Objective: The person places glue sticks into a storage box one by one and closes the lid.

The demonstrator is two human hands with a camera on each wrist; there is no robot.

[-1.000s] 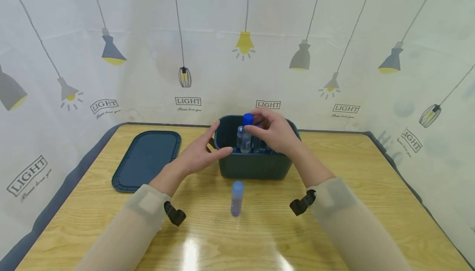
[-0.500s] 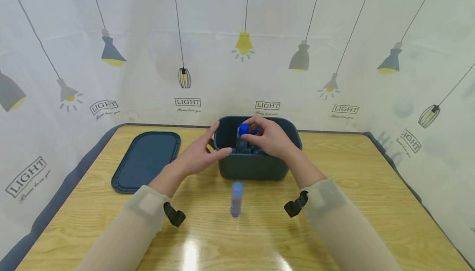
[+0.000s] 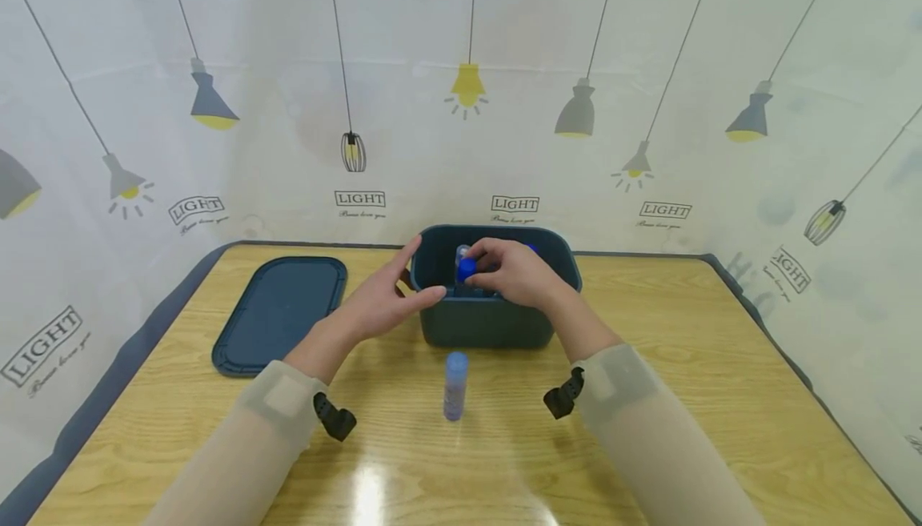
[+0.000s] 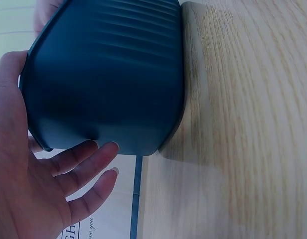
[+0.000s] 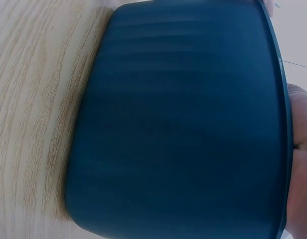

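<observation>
My left hand (image 3: 385,299) holds the left end of a dark teal storage bin (image 3: 486,326). Its thumb lies along the rim, while several fingers touch the end wall (image 4: 103,94) in the left wrist view. Inside the bin, my right hand (image 3: 515,271) pinches a small bottle by its blue cap (image 3: 467,268); the bin's front wall hides the bottle's lower part. A clear rounded top (image 3: 462,252) shows just behind that cap. In the right wrist view the bin wall (image 5: 183,119) covers the right fingers, leaving only part of the hand visible.
A clear bottle with a light blue cap (image 3: 454,386) stands upright on the wooden table (image 3: 648,430), in front of the bin. The bin's dark lid (image 3: 284,314) lies flat at the left. A lamp-printed wall cover (image 3: 403,110) borders the table's back.
My right hand has moved down and slightly left into the bin, lowering the blue-capped bottle, whose cap now tips toward the front. The left hand stays at the bin's end.
</observation>
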